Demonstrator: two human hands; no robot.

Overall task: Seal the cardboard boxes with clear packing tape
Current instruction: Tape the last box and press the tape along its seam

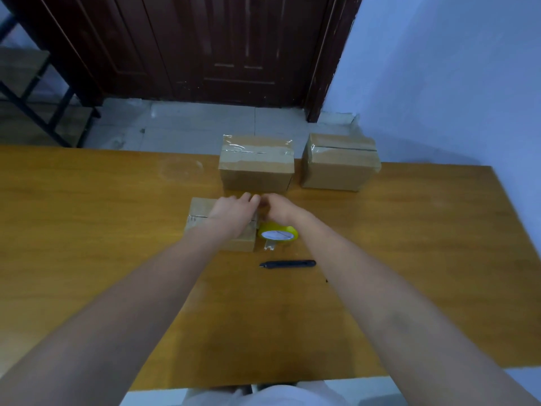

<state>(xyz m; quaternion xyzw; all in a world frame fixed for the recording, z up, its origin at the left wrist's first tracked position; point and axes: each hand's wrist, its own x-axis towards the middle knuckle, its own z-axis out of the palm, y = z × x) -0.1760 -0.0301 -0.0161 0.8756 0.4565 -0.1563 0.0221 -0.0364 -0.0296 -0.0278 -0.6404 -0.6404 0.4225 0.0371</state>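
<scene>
You are bringing your left hand (234, 208) and right hand (278, 208) together at the small cardboard box's (202, 212) far right corner; their grip is blurred, I cannot tell. The tape roll (278, 233) is lying just right of it, nearer your right hand.

Long orange-brown wooden table (409, 259) w/ slim black utility knife (287, 264) lying flat near centre. Behind: dark brown panelled wooden door (222, 45), pale blue wall (453, 83) at right, black metal-frame shelf (32, 92) far left.
</scene>
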